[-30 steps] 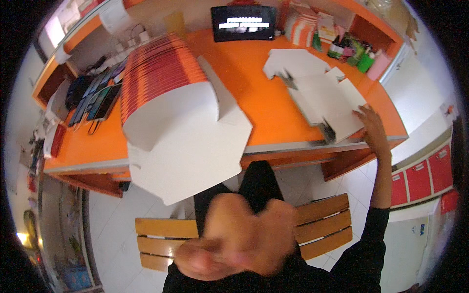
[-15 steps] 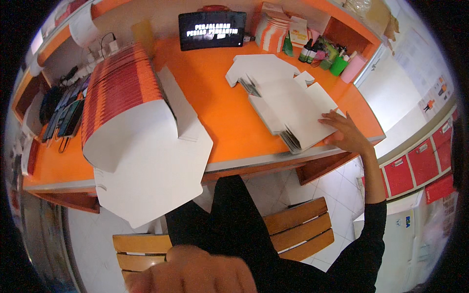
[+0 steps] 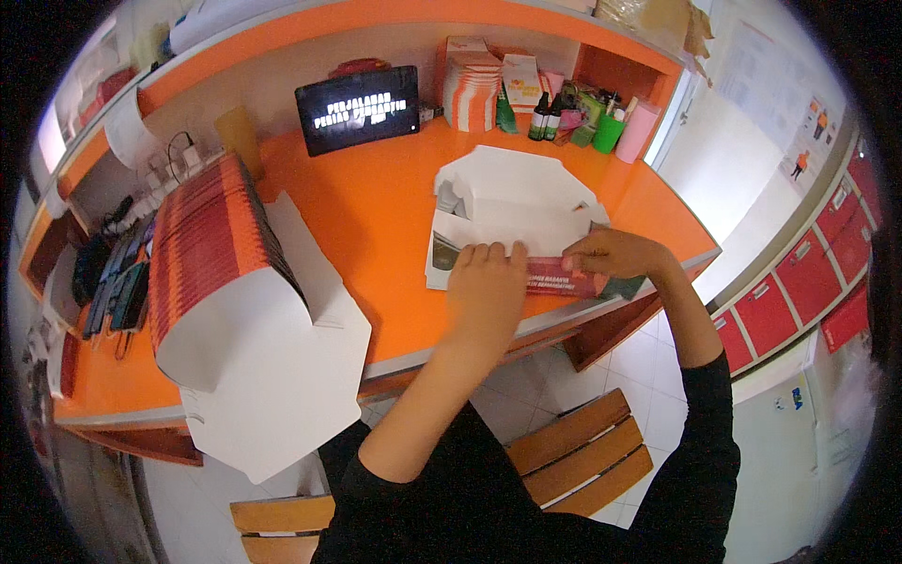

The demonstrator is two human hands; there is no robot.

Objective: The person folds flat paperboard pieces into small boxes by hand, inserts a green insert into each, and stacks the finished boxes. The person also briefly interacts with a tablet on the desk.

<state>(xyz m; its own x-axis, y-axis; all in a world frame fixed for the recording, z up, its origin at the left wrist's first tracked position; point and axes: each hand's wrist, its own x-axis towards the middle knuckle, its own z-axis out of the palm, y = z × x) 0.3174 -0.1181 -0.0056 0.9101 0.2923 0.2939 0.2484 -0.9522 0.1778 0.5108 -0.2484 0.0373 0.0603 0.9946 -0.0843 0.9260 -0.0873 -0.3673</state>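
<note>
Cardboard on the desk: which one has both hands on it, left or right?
The white cardboard on the right, with left hand and right hand at its red-printed front. The left stack curls over itself; neither hand touches it.

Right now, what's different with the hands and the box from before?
The left hand moved forward from the body onto the front wall of the box, now raised and showing red. The right hand went from the box's right edge to that wall's right end. The big stack and screen stayed put.
</note>
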